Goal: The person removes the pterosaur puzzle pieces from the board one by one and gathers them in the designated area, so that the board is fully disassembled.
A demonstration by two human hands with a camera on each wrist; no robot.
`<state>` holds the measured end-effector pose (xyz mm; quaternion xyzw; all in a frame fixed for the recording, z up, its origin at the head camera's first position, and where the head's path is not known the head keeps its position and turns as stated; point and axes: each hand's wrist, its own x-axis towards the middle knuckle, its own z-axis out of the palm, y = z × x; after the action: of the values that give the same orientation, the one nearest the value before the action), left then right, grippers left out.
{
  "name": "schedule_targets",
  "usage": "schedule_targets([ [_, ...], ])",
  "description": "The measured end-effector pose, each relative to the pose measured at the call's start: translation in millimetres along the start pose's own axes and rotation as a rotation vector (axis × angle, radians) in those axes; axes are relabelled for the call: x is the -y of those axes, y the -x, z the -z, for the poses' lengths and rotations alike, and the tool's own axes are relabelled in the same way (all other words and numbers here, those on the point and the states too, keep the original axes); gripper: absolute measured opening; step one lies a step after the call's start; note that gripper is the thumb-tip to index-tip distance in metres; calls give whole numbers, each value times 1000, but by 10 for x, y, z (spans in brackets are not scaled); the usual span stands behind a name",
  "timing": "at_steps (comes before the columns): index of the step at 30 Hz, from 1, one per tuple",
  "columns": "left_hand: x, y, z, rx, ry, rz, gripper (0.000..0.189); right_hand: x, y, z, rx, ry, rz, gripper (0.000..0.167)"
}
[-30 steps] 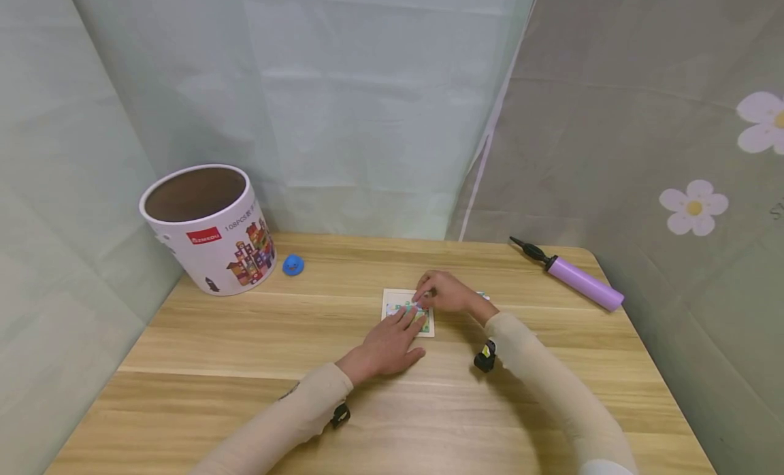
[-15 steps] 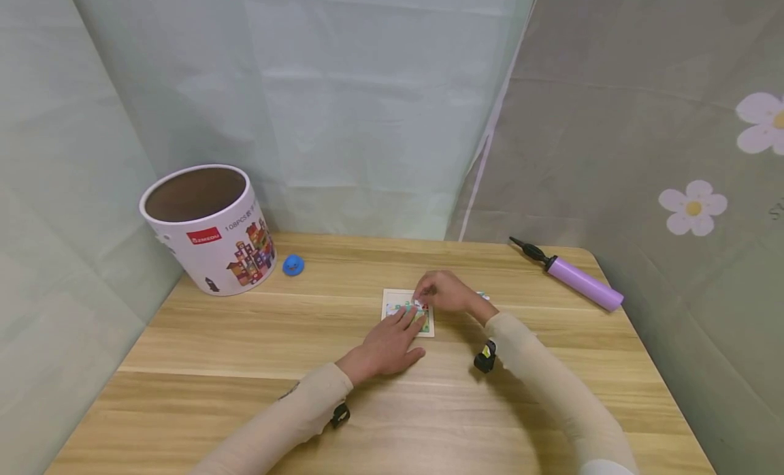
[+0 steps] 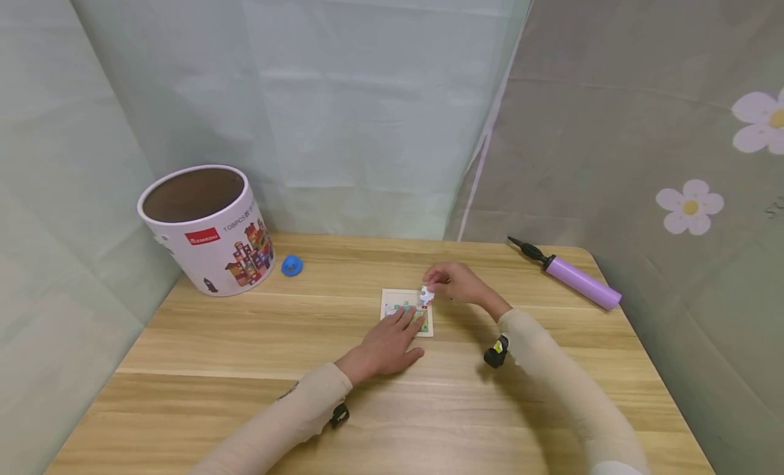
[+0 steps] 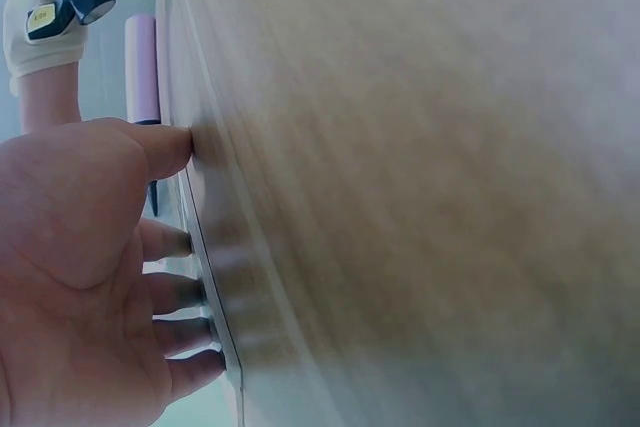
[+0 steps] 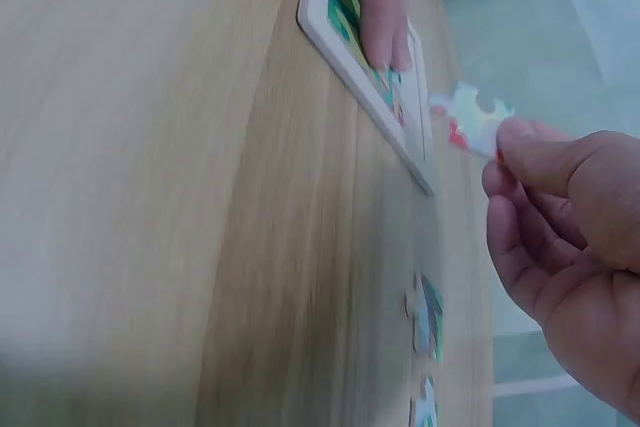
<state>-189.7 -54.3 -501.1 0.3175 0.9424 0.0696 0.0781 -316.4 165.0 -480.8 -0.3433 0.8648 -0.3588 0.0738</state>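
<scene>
A small jigsaw puzzle in a pale frame (image 3: 385, 299) lies on the wooden table. My left hand (image 3: 388, 344) rests with its fingers spread across the assembled pieces, covering part of the picture. In the left wrist view its fingertips (image 4: 208, 365) meet the frame's edge. My right hand (image 3: 458, 282) pinches a light-coloured puzzle piece (image 5: 470, 119) with a red patch between thumb and finger. In the head view that piece overlaps the frame's upper right corner. Two loose puzzle pieces (image 5: 428, 317) lie on the table below the right hand in the right wrist view.
A big white printed bucket (image 3: 211, 257) stands at the back left, with a blue rubber duck (image 3: 292, 265) beside it. A purple hand pump (image 3: 582, 282) lies at the back right. Curtains (image 3: 367, 107) hang behind the table (image 3: 294, 305).
My right hand has drawn back up and right from the puzzle, lifting the pinched piece, which now shows plainly. The left hand stays in place on the puzzle.
</scene>
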Motion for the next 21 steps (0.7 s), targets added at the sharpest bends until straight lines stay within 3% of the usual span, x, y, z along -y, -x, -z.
schedule_targets([
  [5,4,1,-3,5,0,8,68,-57,106,101,-6,37,20,12],
  [21,-6,-5,0,12,-11,9,67,-280,514,466,-52,103,-57,15],
])
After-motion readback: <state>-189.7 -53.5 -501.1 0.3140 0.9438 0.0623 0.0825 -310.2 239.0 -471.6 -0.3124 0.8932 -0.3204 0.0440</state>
